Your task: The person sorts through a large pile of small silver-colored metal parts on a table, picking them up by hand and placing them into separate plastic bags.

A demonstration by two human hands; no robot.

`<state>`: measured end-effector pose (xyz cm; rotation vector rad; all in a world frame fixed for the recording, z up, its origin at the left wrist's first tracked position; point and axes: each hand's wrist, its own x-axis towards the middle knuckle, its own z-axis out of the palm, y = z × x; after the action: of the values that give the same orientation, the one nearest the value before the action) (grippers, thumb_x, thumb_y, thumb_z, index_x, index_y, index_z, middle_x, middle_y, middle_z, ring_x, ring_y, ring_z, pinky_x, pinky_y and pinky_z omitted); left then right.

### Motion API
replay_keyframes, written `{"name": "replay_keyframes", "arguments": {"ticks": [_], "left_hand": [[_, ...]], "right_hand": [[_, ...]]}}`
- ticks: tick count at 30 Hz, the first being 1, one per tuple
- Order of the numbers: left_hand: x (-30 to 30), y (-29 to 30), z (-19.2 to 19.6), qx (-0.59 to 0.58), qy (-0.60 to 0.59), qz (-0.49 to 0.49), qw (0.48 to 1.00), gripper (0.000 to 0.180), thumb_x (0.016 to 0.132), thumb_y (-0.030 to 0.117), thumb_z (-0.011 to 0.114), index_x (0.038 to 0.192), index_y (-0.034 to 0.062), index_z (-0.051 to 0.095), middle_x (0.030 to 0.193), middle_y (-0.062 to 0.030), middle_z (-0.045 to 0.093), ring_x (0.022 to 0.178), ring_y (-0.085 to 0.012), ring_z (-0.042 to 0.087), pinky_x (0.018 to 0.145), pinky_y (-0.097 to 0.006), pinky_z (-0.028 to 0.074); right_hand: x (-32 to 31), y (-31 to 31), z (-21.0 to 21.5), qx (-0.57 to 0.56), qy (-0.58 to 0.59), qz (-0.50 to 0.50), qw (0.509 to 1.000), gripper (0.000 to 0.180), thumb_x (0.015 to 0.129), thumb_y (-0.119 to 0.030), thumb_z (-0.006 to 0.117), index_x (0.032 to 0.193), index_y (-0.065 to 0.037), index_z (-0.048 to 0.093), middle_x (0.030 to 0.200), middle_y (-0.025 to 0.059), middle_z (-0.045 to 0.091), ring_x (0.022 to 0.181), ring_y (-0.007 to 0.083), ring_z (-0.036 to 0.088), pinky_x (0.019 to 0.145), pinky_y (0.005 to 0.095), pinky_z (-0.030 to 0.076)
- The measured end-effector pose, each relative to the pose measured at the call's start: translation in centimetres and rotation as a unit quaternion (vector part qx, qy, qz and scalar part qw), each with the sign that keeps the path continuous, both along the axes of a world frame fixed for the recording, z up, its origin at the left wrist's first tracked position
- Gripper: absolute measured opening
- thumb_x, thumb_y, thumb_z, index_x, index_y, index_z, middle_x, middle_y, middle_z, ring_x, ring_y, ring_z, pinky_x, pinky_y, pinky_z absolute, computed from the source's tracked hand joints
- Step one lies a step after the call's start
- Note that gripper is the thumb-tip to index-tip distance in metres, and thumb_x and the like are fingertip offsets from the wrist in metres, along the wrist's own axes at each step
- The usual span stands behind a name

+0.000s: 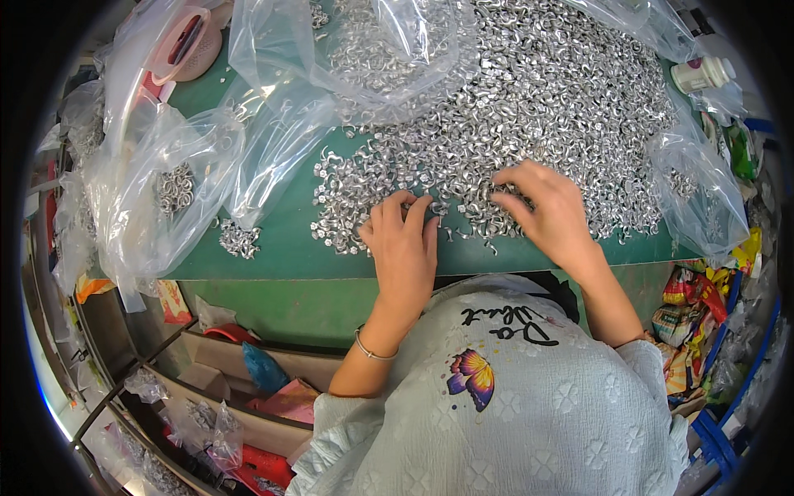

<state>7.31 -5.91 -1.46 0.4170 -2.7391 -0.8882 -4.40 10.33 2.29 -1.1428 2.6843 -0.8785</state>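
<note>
On the green worktop (289, 244), my left grip (404, 252), loosely curled, and right grip (552, 211), thumb and forefinger parted around nothing I can make out, dip among curved silvery metal pieces (356, 194); the left's hold I cannot tell. Light fingertips should serve best. Beyond, the pieces heap thickly, long axes pointing every way.

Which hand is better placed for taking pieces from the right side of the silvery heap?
Probably the right hand: it reaches over the near edge of the heap, while the left hand sits farther left.
</note>
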Motion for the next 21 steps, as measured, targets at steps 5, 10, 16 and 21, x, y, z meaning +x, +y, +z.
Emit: {"name": "replay_keyframes", "arguments": {"ticks": [5,10,16,21], "left_hand": [[-0.3,0.5,0.2,-0.009,0.019,-0.003,1.000,0.029,0.076,0.005,0.070,0.104,0.0078,0.063,0.102,-0.0053,0.054,0.094,-0.0227,0.051,0.084,-0.037,0.031],[-0.4,0.3,0.1,0.002,0.023,0.006,1.000,0.029,0.077,0.006,0.069,0.105,0.0077,0.062,0.101,-0.0063,0.055,0.094,-0.0234,0.052,0.084,-0.036,0.032],[-2.7,1.0,-0.1,0.029,0.075,-0.024,0.996,0.030,0.078,0.006,0.068,0.107,0.0080,0.061,0.102,-0.0073,0.055,0.095,-0.0246,0.052,0.083,-0.037,0.034],[-4.6,1.6,-0.2,0.016,0.054,-0.057,0.997,0.029,0.079,0.007,0.068,0.107,0.0086,0.062,0.102,-0.0077,0.056,0.096,-0.0249,0.052,0.083,-0.037,0.035]], "right_hand": [[0.2,-0.6,-0.8,0.121,0.070,0.058,0.989,0.017,0.075,-0.011,0.065,0.090,-0.009,0.061,0.072,0.0081,0.048,0.074,0.0269,0.057,0.056,0.0385,0.047],[-1.2,0.2,0.1,-0.006,-0.037,0.051,0.998,0.008,0.081,-0.005,0.058,0.089,-0.007,0.059,0.076,0.0080,0.053,0.065,0.0242,0.055,0.053,0.0353,0.044],[-1.8,2.4,0.0,-0.452,-0.607,-0.030,0.652,0.014,0.089,-0.015,0.052,0.091,-0.001,0.053,0.077,0.0062,0.051,0.054,0.0085,0.040,0.043,0.0205,0.030],[-2.6,3.8,-1.3,-0.344,-0.538,-0.101,0.763,0.021,0.095,-0.011,0.044,0.108,0.000,0.056,0.079,0.0032,0.055,0.056,0.0086,0.041,0.049,0.0224,0.035]]}}
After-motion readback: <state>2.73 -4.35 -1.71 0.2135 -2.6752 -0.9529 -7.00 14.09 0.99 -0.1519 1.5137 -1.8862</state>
